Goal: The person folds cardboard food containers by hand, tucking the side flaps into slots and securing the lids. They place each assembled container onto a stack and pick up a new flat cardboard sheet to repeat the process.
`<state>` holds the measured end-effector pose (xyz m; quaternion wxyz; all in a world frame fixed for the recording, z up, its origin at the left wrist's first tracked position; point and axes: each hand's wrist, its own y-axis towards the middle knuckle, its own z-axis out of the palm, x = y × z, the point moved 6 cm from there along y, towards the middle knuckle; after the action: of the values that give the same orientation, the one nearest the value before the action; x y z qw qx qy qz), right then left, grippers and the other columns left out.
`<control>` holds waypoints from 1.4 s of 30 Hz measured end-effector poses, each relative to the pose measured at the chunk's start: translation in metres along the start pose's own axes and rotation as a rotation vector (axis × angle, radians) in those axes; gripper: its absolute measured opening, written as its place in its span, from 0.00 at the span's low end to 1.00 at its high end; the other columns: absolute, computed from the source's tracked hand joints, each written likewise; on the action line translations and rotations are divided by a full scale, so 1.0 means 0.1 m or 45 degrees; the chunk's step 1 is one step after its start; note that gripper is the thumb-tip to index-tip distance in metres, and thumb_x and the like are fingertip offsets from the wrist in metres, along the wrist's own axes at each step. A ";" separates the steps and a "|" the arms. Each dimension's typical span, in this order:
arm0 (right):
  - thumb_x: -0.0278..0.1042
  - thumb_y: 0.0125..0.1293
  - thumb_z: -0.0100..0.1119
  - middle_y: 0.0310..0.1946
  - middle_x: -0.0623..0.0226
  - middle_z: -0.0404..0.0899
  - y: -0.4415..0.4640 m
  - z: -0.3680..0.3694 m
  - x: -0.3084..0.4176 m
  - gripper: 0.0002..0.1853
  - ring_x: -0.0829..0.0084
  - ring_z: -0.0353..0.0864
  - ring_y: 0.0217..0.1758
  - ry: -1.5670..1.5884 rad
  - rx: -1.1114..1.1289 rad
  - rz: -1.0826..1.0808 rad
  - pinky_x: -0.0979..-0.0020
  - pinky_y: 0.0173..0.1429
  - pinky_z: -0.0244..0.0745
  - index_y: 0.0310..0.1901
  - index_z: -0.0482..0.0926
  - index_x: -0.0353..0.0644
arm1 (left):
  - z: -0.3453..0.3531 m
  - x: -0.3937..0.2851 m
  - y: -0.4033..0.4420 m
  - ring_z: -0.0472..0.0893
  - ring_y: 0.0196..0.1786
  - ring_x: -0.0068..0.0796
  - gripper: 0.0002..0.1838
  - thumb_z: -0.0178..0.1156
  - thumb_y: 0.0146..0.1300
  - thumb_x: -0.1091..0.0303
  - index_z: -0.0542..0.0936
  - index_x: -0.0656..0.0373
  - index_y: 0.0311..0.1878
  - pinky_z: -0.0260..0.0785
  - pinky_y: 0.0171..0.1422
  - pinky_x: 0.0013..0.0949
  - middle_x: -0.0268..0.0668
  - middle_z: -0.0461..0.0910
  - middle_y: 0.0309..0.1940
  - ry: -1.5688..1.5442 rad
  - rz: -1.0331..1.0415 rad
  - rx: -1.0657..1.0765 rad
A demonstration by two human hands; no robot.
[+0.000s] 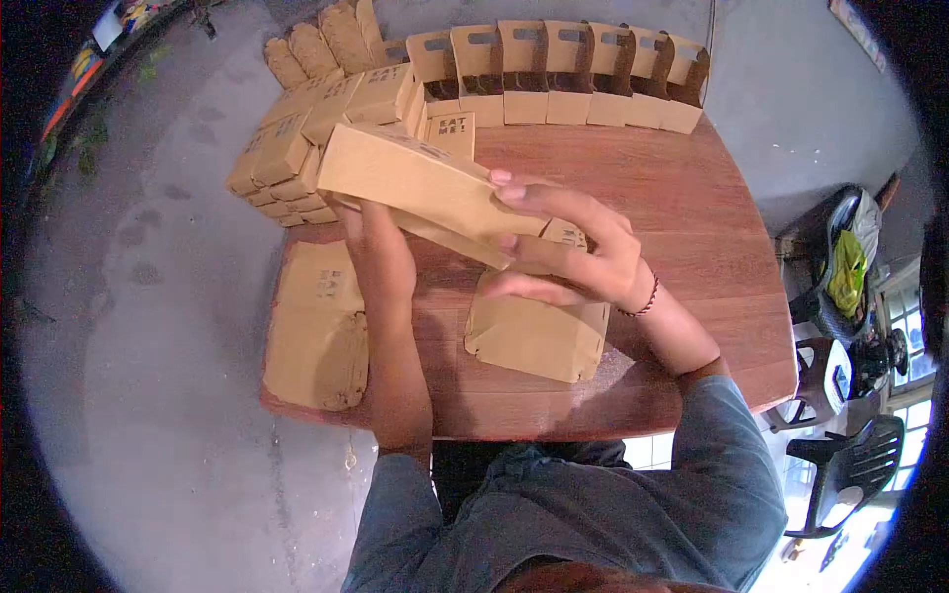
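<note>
The right hand [593,247] is half closed about one end of a cardboard carton [420,183], its fingers parted and bent, fingertips on the card. The left hand [368,219] lies mostly behind and under the carton's other end; its fingers are hidden, so I cannot tell how far they are closed.

The wood-grain table [672,227] has a curved right edge. A row of carriers [524,79] with handle slots lines its far edge. A stack of cartons [297,148], some printed "EAT ME!", fills the far left corner. One flat carton [316,321] lies at the near left corner; a second flat carton [539,331] lies by the middle of the near edge. Grey floor spreads to the left. Beyond the right edge are a dark plastic chair [855,469], a yellow bag [847,274] and a paned window [907,336].

The held carton is above the table's left half, tilted, its long axis running from the far left corner towards the near right, the broader end pointing at the stack.
</note>
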<state>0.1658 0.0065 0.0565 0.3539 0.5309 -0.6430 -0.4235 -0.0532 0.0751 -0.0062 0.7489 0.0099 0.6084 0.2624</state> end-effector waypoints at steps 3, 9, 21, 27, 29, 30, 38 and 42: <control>0.32 0.52 0.76 0.55 0.49 0.79 0.01 0.04 -0.04 0.16 0.54 0.82 0.56 -0.041 -0.012 -0.055 0.58 0.58 0.82 0.42 0.83 0.39 | 0.11 -0.09 -0.07 0.69 0.65 0.37 0.30 0.45 0.75 0.53 0.56 0.63 0.71 0.63 0.68 0.37 0.46 0.67 0.63 0.094 0.085 -0.014; 0.29 0.48 0.78 0.57 0.42 0.76 -0.03 -0.16 -0.26 0.22 0.47 0.81 0.57 -0.198 -0.115 -0.007 0.56 0.56 0.82 0.44 0.79 0.38 | 0.46 -0.37 -0.21 0.72 0.64 0.36 0.34 0.48 0.70 0.48 0.51 0.56 0.70 0.74 0.60 0.47 0.44 0.62 0.65 -0.269 0.068 0.438; 0.26 0.47 0.77 0.57 0.48 0.77 -0.03 -0.06 -0.17 0.17 0.50 0.80 0.59 -0.200 0.006 0.168 0.59 0.58 0.80 0.40 0.83 0.40 | 0.34 -0.46 -0.05 0.68 0.69 0.30 0.31 0.43 0.75 0.45 0.69 0.60 0.69 0.56 0.75 0.37 0.38 0.72 0.65 -0.162 0.173 0.345; 0.23 0.55 0.72 0.60 0.37 0.70 -0.15 0.10 -0.08 0.14 0.38 0.75 0.62 -0.289 0.023 0.033 0.46 0.61 0.77 0.43 0.80 0.33 | 0.18 -0.56 -0.02 0.75 0.57 0.27 0.20 0.57 0.71 0.57 0.77 0.65 0.56 0.65 0.65 0.32 0.37 0.78 0.54 -0.287 0.483 0.261; 0.24 0.59 0.68 0.60 0.33 0.68 -0.12 0.04 -0.03 0.16 0.35 0.75 0.60 -0.313 0.038 -0.090 0.42 0.60 0.76 0.48 0.78 0.32 | 0.15 -0.67 -0.04 0.78 0.55 0.27 0.21 0.55 0.72 0.56 0.79 0.64 0.56 0.66 0.63 0.30 0.39 0.82 0.48 -0.425 0.337 0.422; 0.22 0.61 0.67 0.61 0.34 0.69 -0.13 0.01 -0.02 0.16 0.37 0.73 0.62 -0.253 0.020 -0.085 0.44 0.62 0.75 0.50 0.78 0.31 | 0.12 -0.68 -0.04 0.77 0.55 0.26 0.20 0.55 0.72 0.56 0.80 0.63 0.56 0.65 0.64 0.30 0.36 0.82 0.48 -0.402 0.354 0.454; 0.21 0.62 0.66 0.63 0.36 0.68 -0.12 -0.08 0.08 0.17 0.39 0.70 0.65 -0.199 0.054 -0.027 0.43 0.67 0.69 0.53 0.78 0.33 | 0.02 -0.75 -0.04 0.78 0.50 0.24 0.16 0.59 0.67 0.63 0.83 0.61 0.53 0.66 0.57 0.26 0.36 0.83 0.45 -0.581 0.185 0.612; 0.20 0.62 0.66 0.63 0.36 0.67 -0.10 -0.08 0.13 0.18 0.39 0.71 0.65 -0.189 0.084 0.013 0.42 0.67 0.68 0.54 0.77 0.33 | 0.03 -0.68 -0.01 0.79 0.52 0.26 0.16 0.59 0.64 0.66 0.83 0.64 0.52 0.66 0.59 0.28 0.37 0.83 0.47 -0.798 0.065 0.742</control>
<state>0.1742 -0.0083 0.0504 0.2897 0.5061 -0.6839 -0.4384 -0.0579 0.0479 0.0557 0.8566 0.3156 0.3997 0.0824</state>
